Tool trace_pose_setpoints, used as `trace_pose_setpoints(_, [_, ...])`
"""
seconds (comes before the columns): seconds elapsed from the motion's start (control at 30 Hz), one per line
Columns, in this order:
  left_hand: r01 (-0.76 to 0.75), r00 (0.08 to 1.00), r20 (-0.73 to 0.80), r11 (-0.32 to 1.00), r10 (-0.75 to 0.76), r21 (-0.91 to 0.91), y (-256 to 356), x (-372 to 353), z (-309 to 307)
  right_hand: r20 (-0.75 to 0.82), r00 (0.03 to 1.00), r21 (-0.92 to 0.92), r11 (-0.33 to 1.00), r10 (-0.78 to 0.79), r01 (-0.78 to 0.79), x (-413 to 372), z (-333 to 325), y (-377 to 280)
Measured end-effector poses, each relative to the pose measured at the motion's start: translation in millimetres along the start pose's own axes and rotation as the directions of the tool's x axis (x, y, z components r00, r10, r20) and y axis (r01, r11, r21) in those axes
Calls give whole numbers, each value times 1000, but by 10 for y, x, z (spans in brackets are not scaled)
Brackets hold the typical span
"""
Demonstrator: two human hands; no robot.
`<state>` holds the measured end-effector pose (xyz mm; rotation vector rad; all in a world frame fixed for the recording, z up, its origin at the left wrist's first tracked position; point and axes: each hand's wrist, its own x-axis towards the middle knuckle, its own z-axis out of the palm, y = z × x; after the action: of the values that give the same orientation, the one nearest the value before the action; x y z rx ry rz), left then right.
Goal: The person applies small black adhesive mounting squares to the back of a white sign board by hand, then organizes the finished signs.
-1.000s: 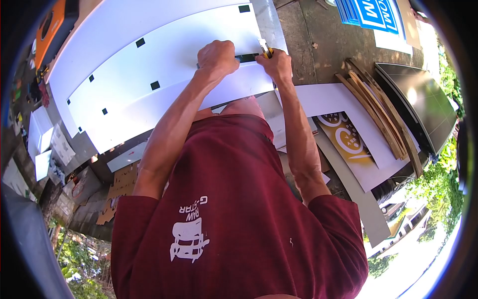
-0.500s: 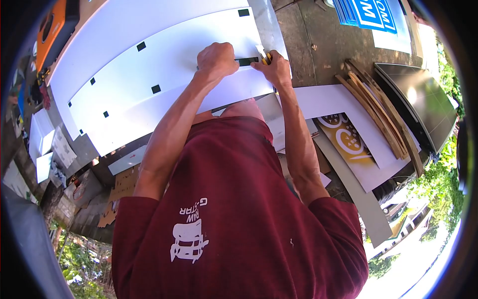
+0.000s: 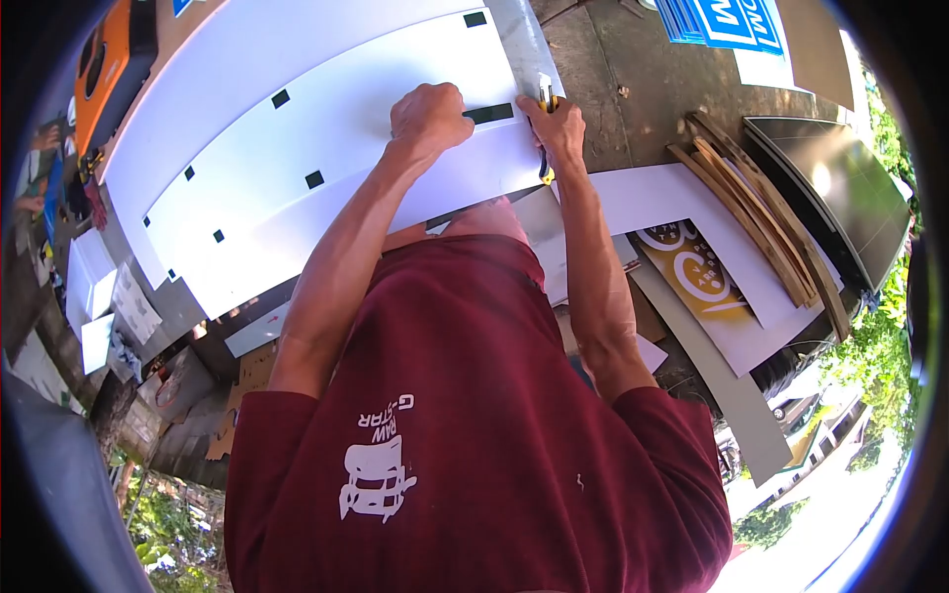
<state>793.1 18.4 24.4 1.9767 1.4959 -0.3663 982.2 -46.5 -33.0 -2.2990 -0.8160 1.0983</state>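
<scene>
A large white board (image 3: 366,109) lies in front of me, with several small dark squares and a dark strip (image 3: 489,114) on it. My left hand (image 3: 430,117) is closed on the board at the strip's left end; whatever its fingers hold is hidden. In my right hand (image 3: 559,128) is a yellow and black utility knife (image 3: 547,99), gripped at the board's right edge. Its pale tip points away from me, and its yellow rear end shows below the hand. The right thumb is close to the strip's right end.
Wooden strips (image 3: 756,227) and a dark glossy panel (image 3: 840,188) lie at right, near a yellow stencilled sign (image 3: 697,272). Blue-and-white signs (image 3: 727,25) are at top right. An orange and black case (image 3: 109,64) stands at far left. A person's hand (image 3: 44,138) shows at the left edge.
My right hand has shifted slightly right, off the strip's end, and the knife has turned more upright. My left hand has stayed in place. Another person's hand now shows at far left.
</scene>
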Motion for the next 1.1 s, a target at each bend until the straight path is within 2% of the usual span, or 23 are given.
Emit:
trace_pose_setpoints(0.13, [-31, 998, -48, 999, 29, -35, -20, 2, 11, -73, 948, -142, 945, -308, 296, 26, 142, 359])
trace_pose_setpoints(0.23, [-62, 994, -91, 996, 56, -66, -40, -8, 30, 118, 951, -160, 940, -286, 302, -183, 57, 410])
trace_pose_setpoints(0.33, [-47, 996, -81, 995, 40, -84, -35, -2, 17, 351, 927, -266, 935, -132, 234, -428, -45, 207])
trace_pose_setpoints(0.37, [-37, 997, -70, 995, 31, -88, -24, 8, 8, 353, 933, -254, 953, -68, 165, -462, -4, 177])
trace_pose_setpoints(0.47, [-20, 998, -66, 998, 16, -54, 34, -26, -40, 285, 948, -350, 906, -138, 237, -482, 90, 91])
trace_pose_setpoints(0.57, [1, 997, -82, 999, -4, -34, 43, 24, 17, 232, 942, -506, 797, -244, 331, -448, 211, 62])
trace_pose_setpoints(0.6, [3, 996, -89, 1000, -5, -20, 42, 35, 41, 237, 945, -520, 791, -227, 321, -469, 210, 22])
trace_pose_setpoints(0.87, [17, 998, -64, 1000, -18, -10, 52, 59, 15, 213, 951, -552, 776, -222, 305, -516, 243, -121])
trace_pose_setpoints(0.97, [-27, 990, -136, 999, 24, -20, 50, 44, 42, 254, 951, -615, 730, -174, 298, -698, 140, -143])
trace_pose_setpoints(1.07, [-10, 992, -123, 1000, 8, -18, -2, 104, 76, 289, 945, -623, 720, -150, 305, -788, 23, 118])
trace_pose_setpoints(1.1, [-2, 994, -110, 999, -2, -33, -23, 93, 33, 253, 959, -588, 768, -125, 255, -788, -20, 128])
